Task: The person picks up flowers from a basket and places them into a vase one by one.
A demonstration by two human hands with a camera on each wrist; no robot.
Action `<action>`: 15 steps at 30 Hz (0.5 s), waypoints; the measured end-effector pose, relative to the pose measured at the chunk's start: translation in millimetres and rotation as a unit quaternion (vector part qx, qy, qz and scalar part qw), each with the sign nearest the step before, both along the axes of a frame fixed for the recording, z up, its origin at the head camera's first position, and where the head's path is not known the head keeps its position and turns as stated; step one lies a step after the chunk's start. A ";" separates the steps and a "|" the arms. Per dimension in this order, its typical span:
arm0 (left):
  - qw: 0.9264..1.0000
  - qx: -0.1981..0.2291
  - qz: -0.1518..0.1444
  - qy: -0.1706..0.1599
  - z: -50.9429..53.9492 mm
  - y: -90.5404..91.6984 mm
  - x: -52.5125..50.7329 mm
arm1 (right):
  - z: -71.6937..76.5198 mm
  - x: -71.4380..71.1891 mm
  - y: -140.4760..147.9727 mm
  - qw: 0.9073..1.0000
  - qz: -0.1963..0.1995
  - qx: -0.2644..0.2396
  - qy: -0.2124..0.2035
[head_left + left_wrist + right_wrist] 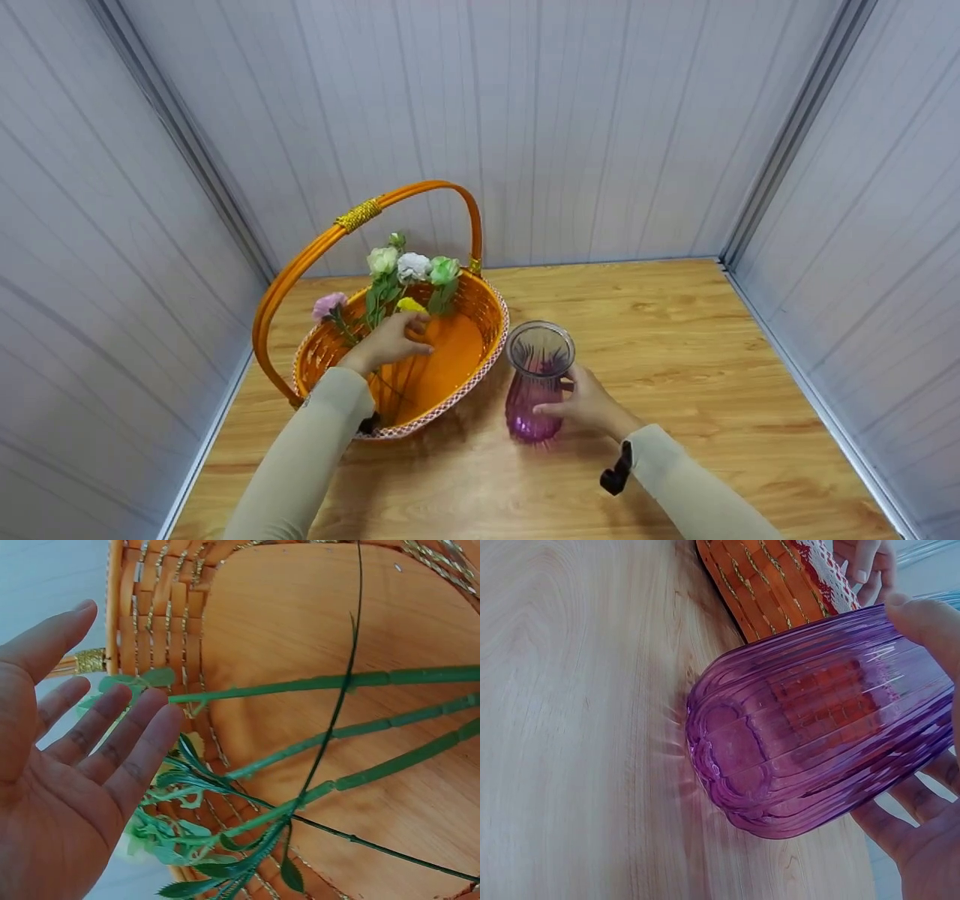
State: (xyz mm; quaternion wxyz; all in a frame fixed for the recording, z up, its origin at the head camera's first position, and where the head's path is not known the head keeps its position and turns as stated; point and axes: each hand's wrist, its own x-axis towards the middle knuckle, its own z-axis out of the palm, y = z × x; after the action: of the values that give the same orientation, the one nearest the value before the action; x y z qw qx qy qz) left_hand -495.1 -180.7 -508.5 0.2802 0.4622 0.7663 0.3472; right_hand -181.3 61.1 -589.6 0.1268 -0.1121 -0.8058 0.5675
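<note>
My left hand (391,341) reaches over an orange woven basket (504,322), its fingers loosely spread and holding nothing. Flowers lean against the basket's far side: a white one (413,267), a green one (445,270), a cream one (382,260), a pink one (328,306) and a yellow one (410,304) partly behind that hand. In the left wrist view, green stems (285,690) run across the basket floor past the fingertips. My right hand (592,405) grips a purple ribbed glass vase (810,727) from the right side, thumb and fingers around it. The vase stands upright by the basket.
The basket's tall arched handle (304,251) rises over the flowers, bound with gold at the top. A wooden tabletop (675,337) lies beneath everything. White panelled walls (570,127) enclose it at the back and both sides.
</note>
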 end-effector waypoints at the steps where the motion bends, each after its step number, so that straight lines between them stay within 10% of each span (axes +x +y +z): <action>1: 1.000 -0.002 0.000 -0.002 -1.2 0.4 -0.7 | 0.1 0.3 -0.1 1.000 -0.001 -0.001 -0.001; 15: 1.000 0.001 0.014 -0.001 -16.2 2.8 -13.0 | 2.4 1.2 -1.4 1.000 -0.016 0.008 -0.022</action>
State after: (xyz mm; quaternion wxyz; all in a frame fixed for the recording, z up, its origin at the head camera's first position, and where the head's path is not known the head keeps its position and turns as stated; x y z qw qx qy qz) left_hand -508.0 -177.9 -524.6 0.2751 0.4512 0.7722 0.3527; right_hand -180.1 59.7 -587.1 0.1190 -0.1364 -0.8109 0.5564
